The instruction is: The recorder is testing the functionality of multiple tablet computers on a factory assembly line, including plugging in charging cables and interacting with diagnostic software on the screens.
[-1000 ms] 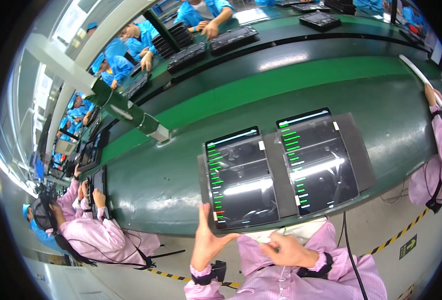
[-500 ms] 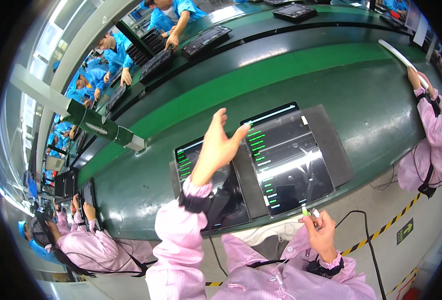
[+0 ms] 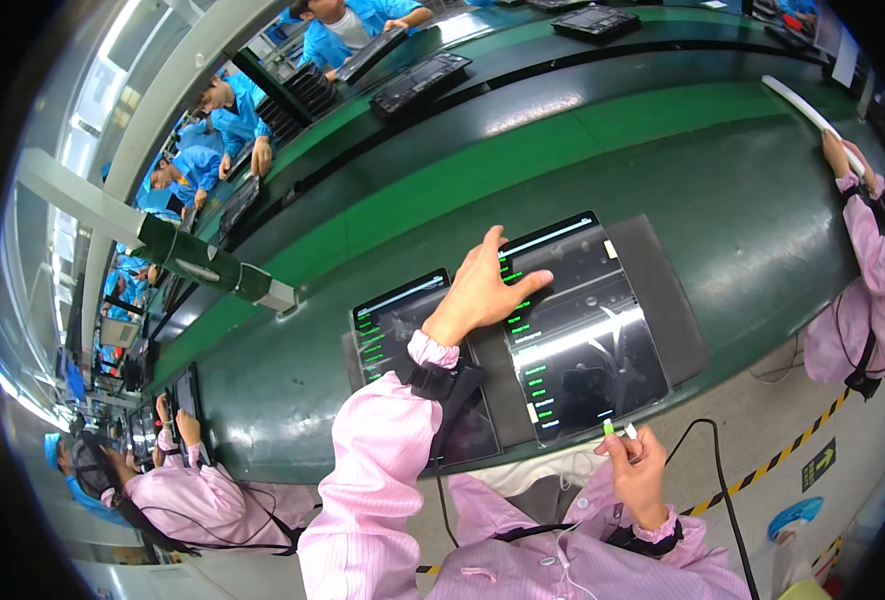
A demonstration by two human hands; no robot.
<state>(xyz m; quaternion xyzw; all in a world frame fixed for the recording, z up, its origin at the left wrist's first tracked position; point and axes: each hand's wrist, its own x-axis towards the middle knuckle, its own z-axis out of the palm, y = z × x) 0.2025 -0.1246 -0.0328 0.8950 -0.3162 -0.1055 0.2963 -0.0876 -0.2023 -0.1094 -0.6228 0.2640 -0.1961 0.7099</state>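
Two black tablets lit with lists of green text lie side by side before me. My left hand (image 3: 488, 290) reaches over the left tablet (image 3: 403, 300) and is at the upper left part of the right tablet (image 3: 583, 290), fingers spread and holding nothing. Clear film with a bright glare covers the right tablet. At that tablet's near edge, my right hand (image 3: 641, 475) pinches a small cable plug (image 3: 609, 428) with a green part. A white plug end (image 3: 631, 432) shows beside the fingers. Whether the green plug sits in the tablet's edge, I cannot tell.
A dark grey mat (image 3: 663, 300) lies under the right tablet on the green bench (image 3: 763, 220). A green-wrapped post (image 3: 213, 270) stands at the left. Co-workers in pink sit on both sides; others in blue handle dark panels along the far line (image 3: 423, 85).
My left hand has moved right and down onto the right tablet's upper left area. My right hand keeps its pinch near the tablet's lower edge. The listed text has shifted little, if at all.
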